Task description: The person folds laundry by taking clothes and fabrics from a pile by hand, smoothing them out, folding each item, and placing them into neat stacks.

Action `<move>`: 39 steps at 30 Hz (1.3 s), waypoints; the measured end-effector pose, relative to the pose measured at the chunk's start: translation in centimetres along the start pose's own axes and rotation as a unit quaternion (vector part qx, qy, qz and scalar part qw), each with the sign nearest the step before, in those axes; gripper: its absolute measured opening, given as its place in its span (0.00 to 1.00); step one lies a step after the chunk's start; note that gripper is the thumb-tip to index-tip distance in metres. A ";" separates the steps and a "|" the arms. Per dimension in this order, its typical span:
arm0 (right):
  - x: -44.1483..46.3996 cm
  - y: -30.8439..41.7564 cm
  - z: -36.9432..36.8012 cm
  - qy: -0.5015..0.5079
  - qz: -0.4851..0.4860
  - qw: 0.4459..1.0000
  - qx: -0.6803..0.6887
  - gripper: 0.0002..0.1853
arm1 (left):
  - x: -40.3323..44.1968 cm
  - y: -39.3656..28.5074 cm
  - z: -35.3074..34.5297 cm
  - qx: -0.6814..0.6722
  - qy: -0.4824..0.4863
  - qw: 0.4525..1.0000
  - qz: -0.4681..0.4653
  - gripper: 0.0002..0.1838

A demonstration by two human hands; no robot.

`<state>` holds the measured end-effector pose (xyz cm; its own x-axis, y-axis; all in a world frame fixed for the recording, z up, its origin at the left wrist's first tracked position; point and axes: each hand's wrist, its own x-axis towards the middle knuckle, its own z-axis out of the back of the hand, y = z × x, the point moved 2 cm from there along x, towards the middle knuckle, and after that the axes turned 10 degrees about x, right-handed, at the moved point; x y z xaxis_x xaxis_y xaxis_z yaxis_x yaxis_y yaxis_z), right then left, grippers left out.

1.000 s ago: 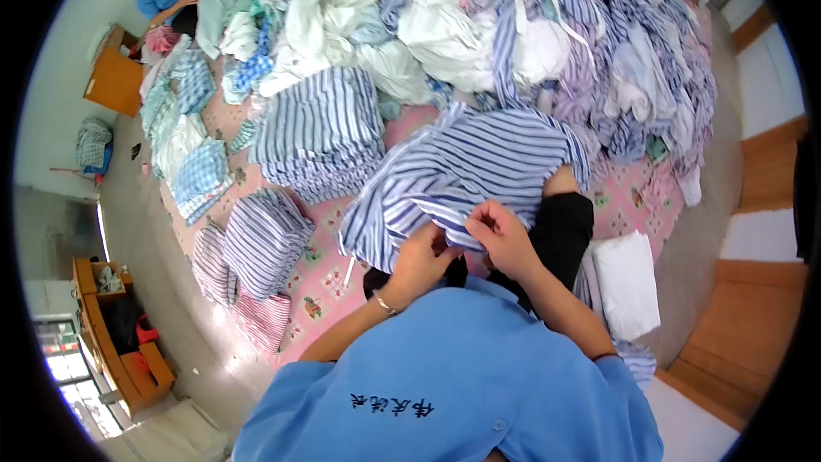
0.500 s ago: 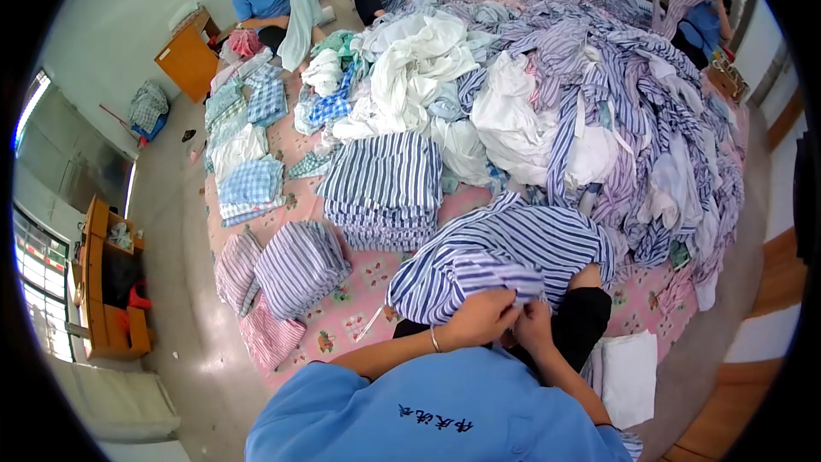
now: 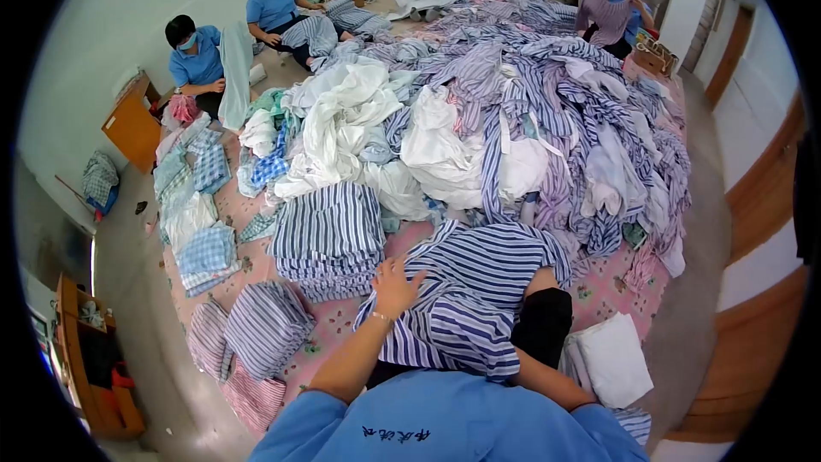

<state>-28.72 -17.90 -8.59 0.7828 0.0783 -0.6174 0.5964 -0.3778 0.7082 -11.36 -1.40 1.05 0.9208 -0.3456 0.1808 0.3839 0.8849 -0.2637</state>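
Observation:
A blue-and-white striped garment (image 3: 475,291) lies spread across my lap, with part of it folded over toward me. My left hand (image 3: 396,288) rests at its left edge, fingers spread apart, close to the tall stack of folded striped clothes (image 3: 329,235). On the other side, my right forearm reaches in under the near edge of the cloth, and my right hand is hidden there.
A large heap of striped and white laundry (image 3: 445,145) lies ahead on a pink floral mat (image 3: 603,291). Smaller folded piles (image 3: 267,329) are at left, white folded cloth (image 3: 614,359) at right. Several people in blue or white sit around the heap.
My hands have parted. The left moved away to the garment's left edge and opened; the right went under the cloth. The near part of the garment lies flatter, and the view has tilted up.

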 end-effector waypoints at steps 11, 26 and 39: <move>-23.9 9.7 7.6 0.149 0.281 0.907 0.277 0.41 | -1.0 6.9 -8.7 -0.082 0.049 0.986 0.139 0.27; -7.7 15.5 -2.0 0.046 0.377 0.917 -0.124 0.24 | 4.5 -7.7 8.3 -0.253 0.071 0.952 -0.156 0.17; -8.8 26.5 3.7 -0.209 0.452 0.865 -0.055 0.07 | -2.4 -13.6 14.9 -0.234 0.076 0.918 -0.313 0.12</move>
<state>-20.45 -31.98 14.29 0.8188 -0.5533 0.1530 -0.1953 -0.0179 0.9806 -19.79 -7.98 18.31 0.4955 -0.8110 0.3109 0.7957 0.2803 -0.5370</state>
